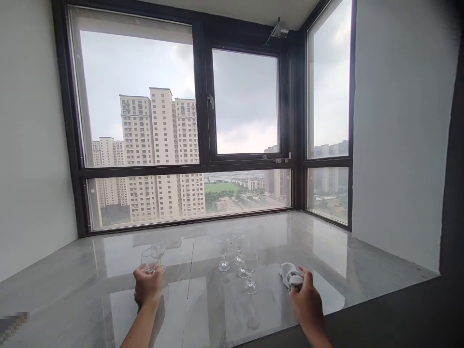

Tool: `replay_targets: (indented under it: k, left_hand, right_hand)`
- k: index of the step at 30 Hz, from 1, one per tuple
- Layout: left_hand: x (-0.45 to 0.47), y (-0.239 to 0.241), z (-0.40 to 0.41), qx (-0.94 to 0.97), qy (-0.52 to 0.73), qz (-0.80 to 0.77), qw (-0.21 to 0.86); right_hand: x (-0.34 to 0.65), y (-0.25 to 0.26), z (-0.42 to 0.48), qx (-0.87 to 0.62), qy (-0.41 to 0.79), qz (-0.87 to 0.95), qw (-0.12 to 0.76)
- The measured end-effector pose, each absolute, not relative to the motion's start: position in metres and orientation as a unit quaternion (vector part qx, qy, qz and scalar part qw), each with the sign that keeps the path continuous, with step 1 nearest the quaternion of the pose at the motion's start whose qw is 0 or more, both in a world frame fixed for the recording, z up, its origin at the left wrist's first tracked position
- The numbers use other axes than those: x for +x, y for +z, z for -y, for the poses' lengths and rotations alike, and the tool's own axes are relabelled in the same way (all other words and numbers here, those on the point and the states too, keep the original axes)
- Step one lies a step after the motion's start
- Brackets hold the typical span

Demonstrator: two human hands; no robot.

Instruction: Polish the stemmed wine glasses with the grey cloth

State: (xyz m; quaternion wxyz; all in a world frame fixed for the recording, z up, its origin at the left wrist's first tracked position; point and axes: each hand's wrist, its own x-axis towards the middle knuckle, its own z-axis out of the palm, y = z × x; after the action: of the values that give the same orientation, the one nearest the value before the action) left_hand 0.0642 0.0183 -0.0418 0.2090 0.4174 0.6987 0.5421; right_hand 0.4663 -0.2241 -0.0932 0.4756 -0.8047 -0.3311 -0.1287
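My left hand is closed around a clear stemmed glass, whose bowl shows above my fingers while the stem is hidden. Just behind it another stemmed glass stands on the grey stone sill. On the right, my right hand grips a crumpled light grey cloth at the sill's surface. Between my hands several more clear glasses stand upright in a close group.
Dark-framed windows rise behind the sill, with tall buildings outside. White walls flank both sides. The sill's front edge runs along the lower right. A pixelated patch covers something at the lower left.
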Motion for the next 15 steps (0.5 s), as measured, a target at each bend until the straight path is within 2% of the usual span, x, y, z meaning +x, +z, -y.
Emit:
replay_targets:
  k: [4,8,12,15]
  left_hand:
    - [0.067,-0.037,-0.005,0.425,0.544,-0.704,0.171]
    - [0.082,-0.039,0.022,0.537,0.564,-0.613,0.135]
    - [0.112,-0.046,0.058,0.694,0.521,-0.449,0.213]
    - [0.139,-0.05,0.081,0.743,0.477,-0.375,0.281]
  right_hand:
    - [0.467,-0.093,0.224,-0.807,-0.118,0.332,0.474]
    - [0.467,-0.093,0.225,-0.809,-0.11,0.337,0.469]
    - [0.467,-0.093,0.225,-0.811,-0.112,0.333,0.468]
    - [0.467,-0.094,0.224,-0.805,-0.119,0.338,0.472]
